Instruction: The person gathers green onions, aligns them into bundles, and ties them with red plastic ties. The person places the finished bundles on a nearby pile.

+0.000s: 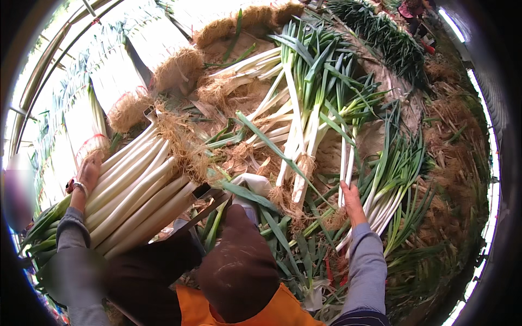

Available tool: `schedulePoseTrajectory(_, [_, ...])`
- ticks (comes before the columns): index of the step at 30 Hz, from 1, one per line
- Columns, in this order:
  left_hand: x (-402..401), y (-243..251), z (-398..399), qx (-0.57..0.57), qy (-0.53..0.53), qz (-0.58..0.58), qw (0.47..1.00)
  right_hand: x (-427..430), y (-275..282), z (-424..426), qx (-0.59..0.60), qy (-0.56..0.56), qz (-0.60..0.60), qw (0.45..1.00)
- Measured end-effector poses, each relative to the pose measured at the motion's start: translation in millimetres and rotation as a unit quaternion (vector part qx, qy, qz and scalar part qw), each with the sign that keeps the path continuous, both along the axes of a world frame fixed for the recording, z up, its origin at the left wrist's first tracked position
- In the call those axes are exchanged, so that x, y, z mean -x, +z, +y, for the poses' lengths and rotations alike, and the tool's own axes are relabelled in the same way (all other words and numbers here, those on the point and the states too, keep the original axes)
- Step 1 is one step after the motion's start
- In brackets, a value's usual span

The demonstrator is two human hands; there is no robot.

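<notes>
A thick bundle of long white-stemmed leeks or large green onions (132, 191) lies at the left on a metal frame (206, 212), roots toward the upper right and green tops toward the lower left. My left hand (87, 173) rests against the bundle's far side, a bracelet at the wrist; its fingertips are partly hard to make out. My right hand (352, 199) is closed around the lower white stems of a couple of onions (346, 163), whose leaves reach up into a loose pile (314, 81). Right of that hand lies another bunch of onions (391, 191).
Tied onion bundles (116, 81) line the upper left, roots inward. A long row of green tops (379, 36) runs along the upper right. Root trimmings (456, 142) cover the right side. Loose leaves (301, 248) lie beside my knee. A person (412, 10) is partly visible at the top right.
</notes>
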State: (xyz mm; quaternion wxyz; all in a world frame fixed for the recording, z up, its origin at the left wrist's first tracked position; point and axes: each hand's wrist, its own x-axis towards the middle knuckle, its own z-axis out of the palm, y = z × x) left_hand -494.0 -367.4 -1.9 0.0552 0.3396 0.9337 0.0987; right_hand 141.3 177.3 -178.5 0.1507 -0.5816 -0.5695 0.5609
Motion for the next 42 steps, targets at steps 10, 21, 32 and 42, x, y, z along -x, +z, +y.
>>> schedulePoseTrajectory(10, [-15, 7, 11, 0.033, 0.019, 0.021, 0.999, -236, 57, -7, -0.186, -0.026, -0.290, 0.939])
schedulePoseTrajectory(21, [-9, 9, -4, 0.022, 0.002, 0.030, 0.999, -139, 34, -71, -0.172, 0.086, -0.522, 0.831])
schedulePoseTrajectory(32, [-24, 17, 9, 0.020, 0.034, 0.008, 0.999, 218, -19, 5, -0.257, 0.149, -0.332, 0.896])
schedulePoseTrajectory(42, [-22, 20, 8, 0.019, 0.074, -0.039, 0.996, 234, -36, 56, -0.284, 0.139, -0.322, 0.892])
